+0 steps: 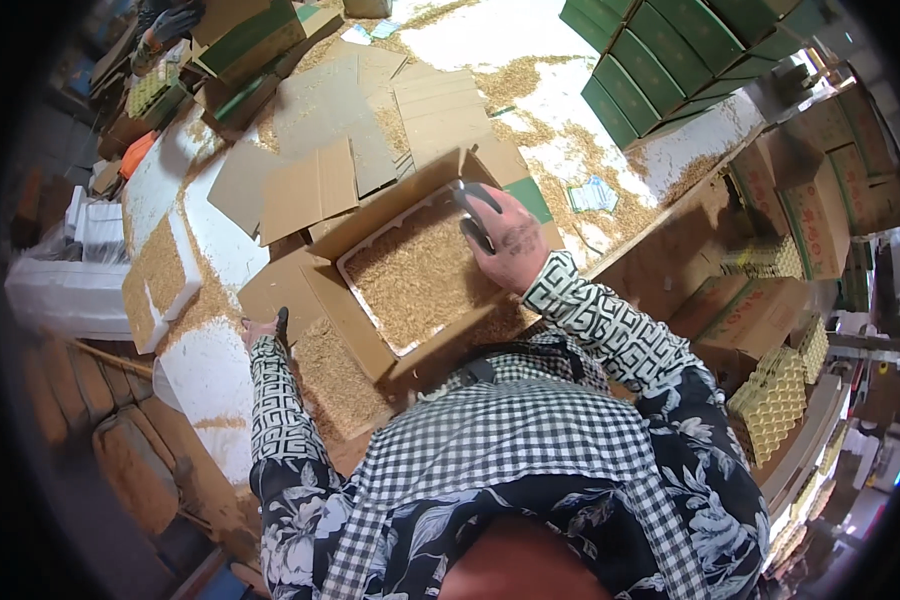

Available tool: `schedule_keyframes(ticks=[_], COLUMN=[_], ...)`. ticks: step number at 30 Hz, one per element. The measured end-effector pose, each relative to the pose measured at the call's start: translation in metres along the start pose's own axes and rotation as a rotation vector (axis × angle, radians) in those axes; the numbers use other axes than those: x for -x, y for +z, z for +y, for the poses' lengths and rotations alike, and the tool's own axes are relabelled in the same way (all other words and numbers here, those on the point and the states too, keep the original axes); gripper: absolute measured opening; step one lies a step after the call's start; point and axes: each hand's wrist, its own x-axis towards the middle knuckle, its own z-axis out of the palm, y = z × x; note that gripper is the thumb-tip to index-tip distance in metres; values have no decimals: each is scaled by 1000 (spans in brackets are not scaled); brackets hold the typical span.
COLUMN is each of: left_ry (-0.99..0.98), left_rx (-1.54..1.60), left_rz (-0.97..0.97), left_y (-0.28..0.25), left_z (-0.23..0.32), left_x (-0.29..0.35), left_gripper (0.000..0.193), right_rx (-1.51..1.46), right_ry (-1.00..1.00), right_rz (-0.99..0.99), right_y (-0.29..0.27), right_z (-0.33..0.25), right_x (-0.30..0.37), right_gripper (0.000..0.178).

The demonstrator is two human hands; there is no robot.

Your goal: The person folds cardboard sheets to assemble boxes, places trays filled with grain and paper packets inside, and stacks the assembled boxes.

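In front of me an open cardboard box holds a white foam box filled with loose tan wood shavings. My right hand is over the box's far right corner, with dark coverings on its fingertips. Its thumb and forefinger are apart beside the foam rim, and nothing shows between them. Left of the box, my left hand is low beside a cardboard flap. Its dark-tipped thumb stands away from the other fingers, which are partly hidden.
Flattened cardboard lies beyond the box on a shavings-strewn white table. Green cartons are stacked far right. A shavings-covered foam slab lies left. Egg trays and brown cartons stand right. Another person's gloved hand shows far left.
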Motion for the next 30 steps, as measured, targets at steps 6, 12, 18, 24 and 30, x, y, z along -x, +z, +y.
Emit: schedule_keyframes(ticks=[6, 12, 18, 24, 30], left_ry=[61, -412, 20, 539, 393], left_rx=[297, 6, 602, 927, 1934], left_rz=[108, 742, 1017, 980, 451], left_y=[68, 23, -81, -129, -109], left_z=[-144, -234, -168, -99, -51], left_x=[2, 99, 165, 254, 254], left_gripper=[69, 62, 46, 38, 44], right_rx=[68, 555, 290, 420, -783], right_ry=[366, 454, 529, 272, -33], right_rz=[-54, -715, -567, -591, -275], right_y=[-28, 2, 25, 8, -16], right_z=[130, 259, 293, 270, 108], right_x=[7, 53, 53, 36, -27], right_gripper=[37, 61, 40, 33, 35])
